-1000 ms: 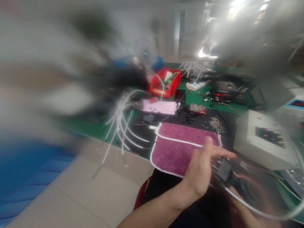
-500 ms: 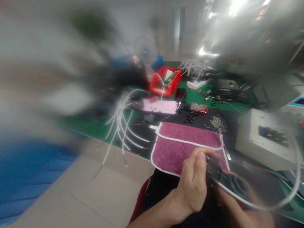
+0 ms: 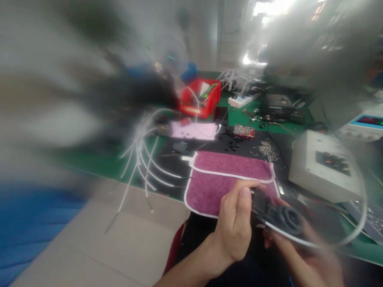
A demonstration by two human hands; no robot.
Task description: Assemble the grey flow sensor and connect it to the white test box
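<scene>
- White cables (image 3: 140, 153) are jutting past the table (image 3: 91, 161) edge.
- The left hand (image 3: 235, 223) is gripping the dark device (image 3: 265, 209) near the purple cloth (image 3: 206, 191)'s right side.
- The right hand (image 3: 285, 244), blurred, is gripping its other end.
- A pale box (image 3: 303, 167) is standing farther right.

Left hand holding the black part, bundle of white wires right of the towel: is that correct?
The side is wrong: the head view shows the bundle of white wires left of the towel. The left hand does hold the black part.
</scene>
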